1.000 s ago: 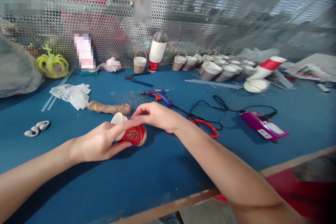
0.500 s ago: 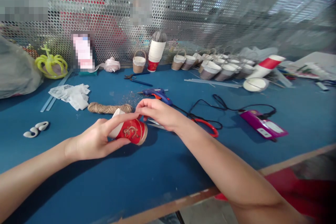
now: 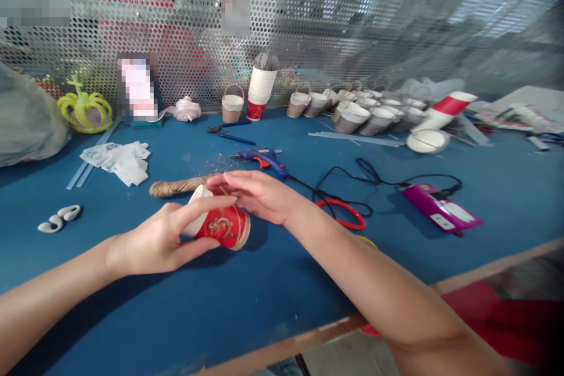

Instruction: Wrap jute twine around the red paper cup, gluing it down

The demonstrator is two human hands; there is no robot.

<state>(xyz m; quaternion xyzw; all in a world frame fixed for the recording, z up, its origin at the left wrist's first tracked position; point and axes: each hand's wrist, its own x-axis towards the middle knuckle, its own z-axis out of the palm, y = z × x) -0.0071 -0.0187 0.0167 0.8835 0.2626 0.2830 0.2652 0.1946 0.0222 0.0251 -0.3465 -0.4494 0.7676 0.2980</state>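
My left hand [image 3: 161, 235] is closed around a red and white paper cup [image 3: 227, 228], tilted on its side with its white rim toward the upper left. A raised twine-like pattern shows on its red wall, and twine rings its base. Over the cup's upper side, my right hand [image 3: 258, 194] has its fingers stretched out, beside a thin strand of twine that crosses the cup. Just behind lies a skein of brown twine [image 3: 176, 187], partly covered by the cup and right hand. A blue glue gun [image 3: 264, 158] rests beyond the right hand.
Red scissor handles [image 3: 341, 213] and black cable lie right of my hand, near a purple power strip [image 3: 440, 208]. Pliers [image 3: 231, 134], a cup stack [image 3: 262, 88] and several small buckets [image 3: 352, 117] stand or lie farther back. White cloth [image 3: 118, 158] is at left.
My right hand's fingers have gone from pinched together to stretched out, moving slightly left over the cup. The cup has shifted slightly right and down; the twine skein has turned a little.
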